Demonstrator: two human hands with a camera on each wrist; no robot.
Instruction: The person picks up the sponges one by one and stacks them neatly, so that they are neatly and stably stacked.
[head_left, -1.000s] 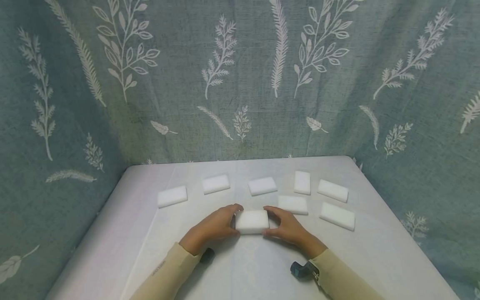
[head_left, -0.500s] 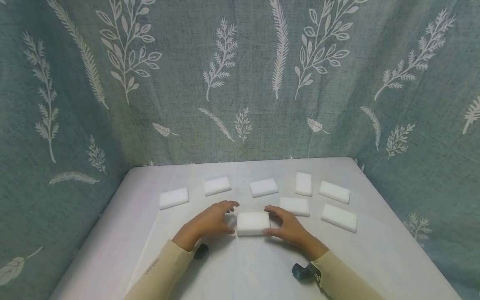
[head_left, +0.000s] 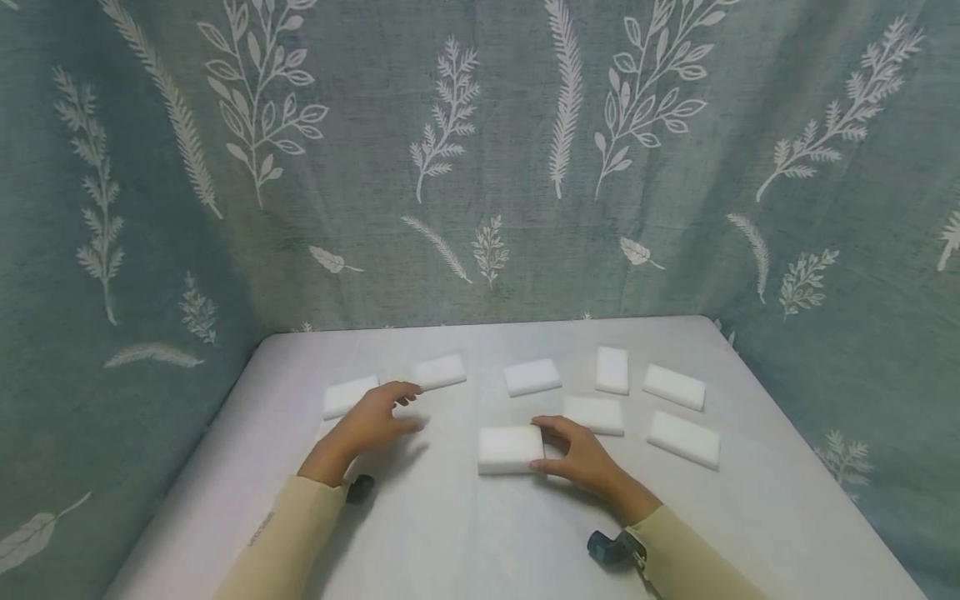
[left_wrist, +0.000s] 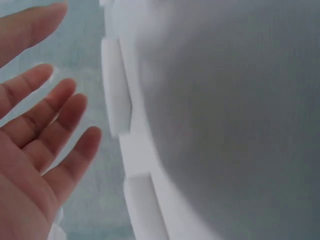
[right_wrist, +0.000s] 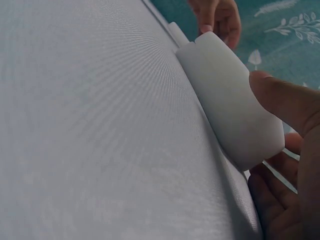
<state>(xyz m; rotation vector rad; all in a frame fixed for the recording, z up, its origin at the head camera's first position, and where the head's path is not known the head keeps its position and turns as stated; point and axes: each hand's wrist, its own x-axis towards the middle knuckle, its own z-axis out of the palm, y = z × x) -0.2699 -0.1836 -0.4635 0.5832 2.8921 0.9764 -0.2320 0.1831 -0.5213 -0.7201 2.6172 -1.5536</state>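
Grip (R) (head_left: 588,458) pinches white block (head_left: 511,450) by its right end, approx. midway btwn L & R edges of worktop (head_left: 450,533); grip (L) (head_left: 370,422) loose, holding nothing, nr leftmost block (head_left: 345,398). Prob. light, soft foam, easily dented: pinch short ends gently.

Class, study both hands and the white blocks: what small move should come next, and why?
I'd probably reach the left hand to the second white block from the left: that hand holds nothing and hovers close by, while the right hand grips the front block.
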